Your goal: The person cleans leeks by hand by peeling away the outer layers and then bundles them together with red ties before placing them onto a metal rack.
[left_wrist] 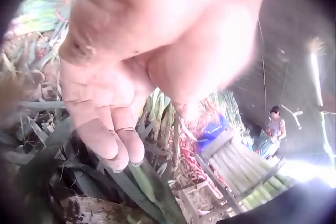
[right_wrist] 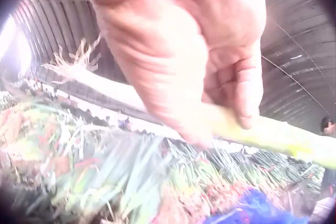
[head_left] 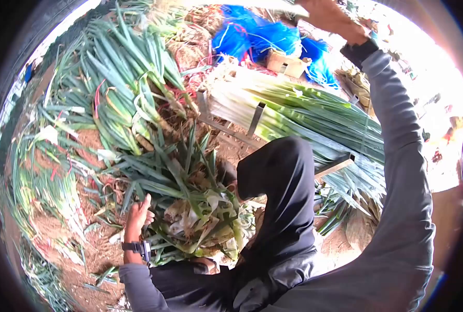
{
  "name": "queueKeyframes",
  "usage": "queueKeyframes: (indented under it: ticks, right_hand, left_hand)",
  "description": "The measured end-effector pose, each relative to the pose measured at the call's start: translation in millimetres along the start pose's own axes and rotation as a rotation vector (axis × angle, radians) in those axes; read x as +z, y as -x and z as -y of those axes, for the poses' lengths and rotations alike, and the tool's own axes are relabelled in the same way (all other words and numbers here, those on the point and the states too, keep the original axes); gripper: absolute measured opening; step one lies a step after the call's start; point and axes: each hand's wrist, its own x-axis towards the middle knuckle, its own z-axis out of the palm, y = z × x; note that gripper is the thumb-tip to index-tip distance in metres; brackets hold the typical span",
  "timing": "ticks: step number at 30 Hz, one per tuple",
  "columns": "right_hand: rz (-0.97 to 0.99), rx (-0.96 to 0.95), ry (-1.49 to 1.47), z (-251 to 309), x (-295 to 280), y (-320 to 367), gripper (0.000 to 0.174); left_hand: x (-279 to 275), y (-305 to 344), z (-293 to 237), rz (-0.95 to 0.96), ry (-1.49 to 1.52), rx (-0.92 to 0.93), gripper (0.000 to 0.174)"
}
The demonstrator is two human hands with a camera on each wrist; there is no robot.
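My right hand (head_left: 331, 21) is raised at the top right of the head view, pinching a long green onion (right_wrist: 113, 88) between thumb and fingers. Its frayed roots (right_wrist: 76, 67) stick out to the left in the right wrist view, and its paler green part runs off to the right. Low on the left, my left hand (head_left: 139, 214) holds nothing, thumb up and fingers loosely bent. Beside it lies a heap of dark green onion leaves and peeled skins (head_left: 190, 218). In the left wrist view its fingers (left_wrist: 128, 148) hang over those leaves.
Cleaned green onions (head_left: 294, 112) lie side by side in a low frame with upright posts (head_left: 256, 119). Untrimmed green onions (head_left: 122, 67) are piled at the far left. Blue strings (head_left: 257, 36) lie behind the frame. Another person (left_wrist: 275, 129) is in the background.
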Motion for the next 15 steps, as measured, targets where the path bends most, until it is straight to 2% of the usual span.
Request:
queueKeyframes:
  ticks: [1, 3, 4, 5, 6, 7, 8, 9, 11, 13, 15]
  right_hand:
    - [-0.017, -0.094, -0.014, -10.0, 40.5, 16.4, 0.026]
    - [0.419, -0.037, -0.196, 8.1, 78.8, 51.3, 0.030]
    - [0.475, -0.020, -0.189, 26.0, 109.3, 73.7, 0.020]
    - [0.601, -0.045, -0.275, 51.9, 114.7, 88.5, 0.023]
    - [0.472, -0.128, -0.492, 61.0, 172.0, 120.3, 0.026]
    - [0.468, -0.135, -0.612, 78.4, 200.3, 143.6, 0.030]
    - [0.624, -0.165, -0.464, 101.8, 215.0, 151.9, 0.034]
    - [0.689, -0.133, -0.414, 118.9, 200.3, 147.8, 0.037]
    - [0.793, -0.012, -0.531, 115.3, 196.8, 136.1, 0.043]
    - [0.709, -0.062, -0.565, 104.4, 200.1, 126.5, 0.045]
    - [0.745, -0.061, -0.579, 107.9, 209.7, 113.3, 0.046]
  left_hand:
    - [4.2, -2.3, 2.0, 0.000, -0.033, 0.045, 0.062]
    - [5.6, -2.0, -0.5, 0.033, 0.035, 0.116, 0.053]
    - [6.8, -1.2, -3.1, 0.052, 0.066, 0.147, 0.048]
    - [8.3, 1.6, -9.1, 0.053, 0.096, 0.151, 0.045]
    - [9.3, 8.0, -18.4, 0.053, 0.126, 0.155, 0.043]
    - [10.3, 15.6, -28.3, 0.053, 0.156, 0.158, 0.040]
    - [12.5, 25.7, -40.3, 0.041, 0.162, 0.166, 0.040]
    - [13.3, 32.4, -52.4, 0.043, 0.140, 0.193, 0.040]
    - [16.1, 49.0, -66.8, 0.055, 0.100, 0.223, 0.042]
    - [20.3, 54.2, -80.8, 0.106, 0.129, 0.219, 0.041]
    - [32.9, 49.2, -86.9, 0.140, 0.236, 0.199, 0.040]
